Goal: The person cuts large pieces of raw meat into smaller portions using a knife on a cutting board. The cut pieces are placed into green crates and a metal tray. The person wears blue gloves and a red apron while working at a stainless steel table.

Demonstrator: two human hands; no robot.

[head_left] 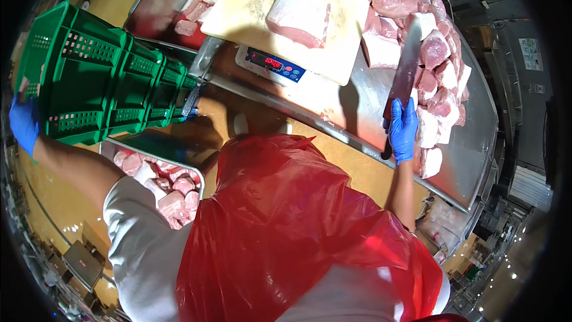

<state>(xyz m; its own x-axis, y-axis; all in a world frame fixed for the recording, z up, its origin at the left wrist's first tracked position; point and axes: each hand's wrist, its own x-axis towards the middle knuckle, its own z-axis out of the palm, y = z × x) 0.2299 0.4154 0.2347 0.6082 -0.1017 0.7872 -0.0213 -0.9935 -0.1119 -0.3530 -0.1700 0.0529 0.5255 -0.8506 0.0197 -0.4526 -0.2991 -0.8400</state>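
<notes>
Right fingers grip knife near table edge; left fingers hold green crate's rim.

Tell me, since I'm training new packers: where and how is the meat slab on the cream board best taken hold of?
Probably grip the meat slab by its left and right ends, palms inward, coming from the near side: it is thick, lies flat, pale face up, with bare cream board beyond both ends.

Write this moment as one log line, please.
left hand: at green crate edge | right hand: holding knife | board: one meat piece
</notes>
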